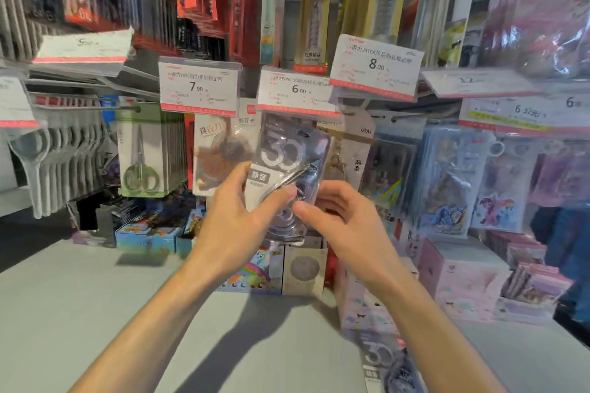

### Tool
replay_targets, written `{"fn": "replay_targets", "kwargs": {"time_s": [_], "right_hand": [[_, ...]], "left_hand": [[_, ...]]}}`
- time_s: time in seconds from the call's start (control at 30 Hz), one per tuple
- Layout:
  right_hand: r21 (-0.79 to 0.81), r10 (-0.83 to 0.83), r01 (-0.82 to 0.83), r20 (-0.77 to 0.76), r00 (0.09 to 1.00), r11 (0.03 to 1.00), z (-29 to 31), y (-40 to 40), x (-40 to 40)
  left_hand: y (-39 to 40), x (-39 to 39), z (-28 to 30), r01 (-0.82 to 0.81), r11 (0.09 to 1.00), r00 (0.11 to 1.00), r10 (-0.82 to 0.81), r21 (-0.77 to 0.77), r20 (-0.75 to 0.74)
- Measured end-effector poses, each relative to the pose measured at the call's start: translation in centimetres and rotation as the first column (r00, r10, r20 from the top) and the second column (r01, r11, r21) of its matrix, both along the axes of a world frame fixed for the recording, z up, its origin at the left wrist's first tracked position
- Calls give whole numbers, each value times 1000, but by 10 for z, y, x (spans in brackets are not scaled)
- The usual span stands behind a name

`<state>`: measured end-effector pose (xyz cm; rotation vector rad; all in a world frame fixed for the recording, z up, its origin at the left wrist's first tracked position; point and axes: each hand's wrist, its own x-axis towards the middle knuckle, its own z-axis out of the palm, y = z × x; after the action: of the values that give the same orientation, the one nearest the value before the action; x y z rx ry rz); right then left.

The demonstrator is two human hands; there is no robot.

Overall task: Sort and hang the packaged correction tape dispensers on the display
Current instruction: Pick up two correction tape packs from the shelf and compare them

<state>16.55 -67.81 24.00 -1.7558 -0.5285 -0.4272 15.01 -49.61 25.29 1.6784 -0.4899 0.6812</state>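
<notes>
A clear packaged correction tape dispenser [289, 163] with a large "30" hangs under the 6.00 price tag [295, 91] at the middle of the display. My left hand [242, 210] grips its lower left side, thumb across the front. My right hand [338, 220] pinches its lower right edge with thumb and fingers. A brown-toned correction tape package [217, 153] hangs to its left under the 7.90 tag [199, 86]. Another "30" package [388, 364] lies on the grey shelf at the bottom right.
Packaged scissors [142, 153] hang left, and blue and pink packages [453, 179] hang right. Small boxed goods [303, 268] and pink boxes [463, 274] stand on the grey shelf [95, 297] below. Price tags jut out above the hooks.
</notes>
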Motion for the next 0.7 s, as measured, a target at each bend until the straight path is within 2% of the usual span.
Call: {"fn": "replay_targets", "kwargs": {"time_s": [0.23, 0.33, 0.53, 0.7], "right_hand": [[230, 22, -9, -54, 998, 973, -1, -23, 6], [240, -49, 53, -22, 999, 969, -1, -29, 9], [239, -39, 27, 43, 998, 971, 8, -24, 9], [223, -51, 27, 101, 994, 974, 24, -13, 11]], "left_hand": [[8, 5, 21, -35, 999, 999, 34, -27, -8], [11, -1, 38, -15, 998, 999, 17, -53, 38], [13, -14, 70, 185, 973, 976, -166, -139, 138], [15, -16, 82, 205, 964, 972, -179, -170, 154]]}}
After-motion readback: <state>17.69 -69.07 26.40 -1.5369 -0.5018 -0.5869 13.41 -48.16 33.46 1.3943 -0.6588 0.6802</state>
